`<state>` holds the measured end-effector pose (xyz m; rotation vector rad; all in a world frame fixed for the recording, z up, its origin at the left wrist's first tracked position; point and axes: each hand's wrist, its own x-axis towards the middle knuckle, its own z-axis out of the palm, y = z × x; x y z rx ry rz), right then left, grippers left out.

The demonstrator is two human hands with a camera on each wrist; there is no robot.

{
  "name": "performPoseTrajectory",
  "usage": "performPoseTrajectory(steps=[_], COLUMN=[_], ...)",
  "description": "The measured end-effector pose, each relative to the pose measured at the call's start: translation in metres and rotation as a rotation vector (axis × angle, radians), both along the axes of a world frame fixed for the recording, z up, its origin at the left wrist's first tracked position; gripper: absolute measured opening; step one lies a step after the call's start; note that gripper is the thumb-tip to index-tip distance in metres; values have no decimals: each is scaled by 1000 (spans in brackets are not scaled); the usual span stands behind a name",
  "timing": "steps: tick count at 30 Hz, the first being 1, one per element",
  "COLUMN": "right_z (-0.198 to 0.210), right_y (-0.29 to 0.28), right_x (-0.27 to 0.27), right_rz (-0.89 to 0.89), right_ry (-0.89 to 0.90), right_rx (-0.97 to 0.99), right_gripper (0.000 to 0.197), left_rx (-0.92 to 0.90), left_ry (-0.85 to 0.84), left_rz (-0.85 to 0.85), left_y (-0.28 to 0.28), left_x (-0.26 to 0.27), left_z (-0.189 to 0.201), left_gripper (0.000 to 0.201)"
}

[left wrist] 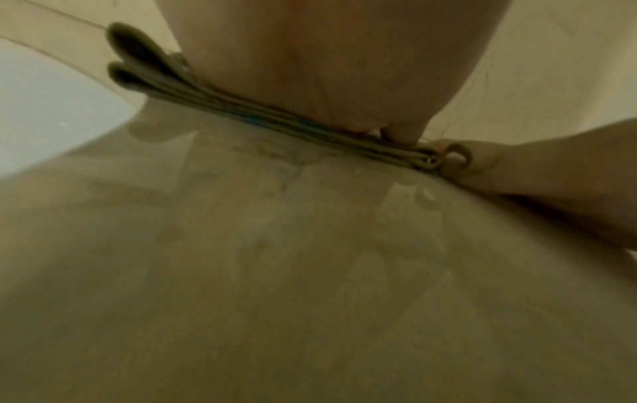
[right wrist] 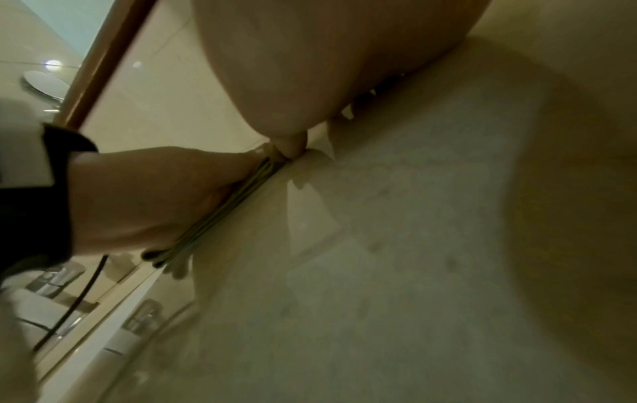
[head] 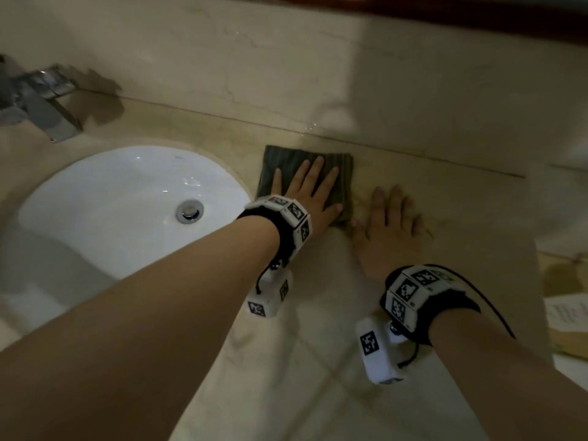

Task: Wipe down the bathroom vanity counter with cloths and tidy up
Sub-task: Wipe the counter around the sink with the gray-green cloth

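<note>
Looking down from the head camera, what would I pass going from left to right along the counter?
Tap → sink with its drain → folded dark cloth under the flat left hand → right hand resting flat on the bare counter → papers at the far right edge.

we see a white oval sink [head: 105, 198] sunk into the top at the left, with a chrome drain plug [head: 190, 211] near its middle. a chrome faucet [head: 41, 103] stands behind the sink, blurred. along the back runs a pale marble backsplash [head: 286, 65], topped by a dark wooden mirror frame [head: 477, 11]. at the far right edge lies some white paper [head: 568, 313].
</note>
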<state>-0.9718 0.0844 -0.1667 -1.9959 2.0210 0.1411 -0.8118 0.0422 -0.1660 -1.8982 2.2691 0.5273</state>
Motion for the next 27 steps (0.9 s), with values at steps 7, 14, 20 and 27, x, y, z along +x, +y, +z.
performPoseTrajectory(steps=[7, 14, 20, 27], right_z=[15, 32, 29, 11], right_y=[2, -8, -33, -41], right_x=[-3, -9, 16, 21], right_rz=[-6, -14, -58, -50], right_ry=[-93, -153, -210, -158], right_rx=[63, 164, 43, 30], right_gripper=[66, 65, 62, 67], left_rx=[36, 60, 59, 38], left_ry=[-46, -28, -10, -43], left_rz=[44, 65, 45, 12], left_y=[60, 91, 82, 34], left_x=[-7, -12, -8, 13], left_z=[7, 9, 8, 1], left_gripper=[69, 66, 68, 67])
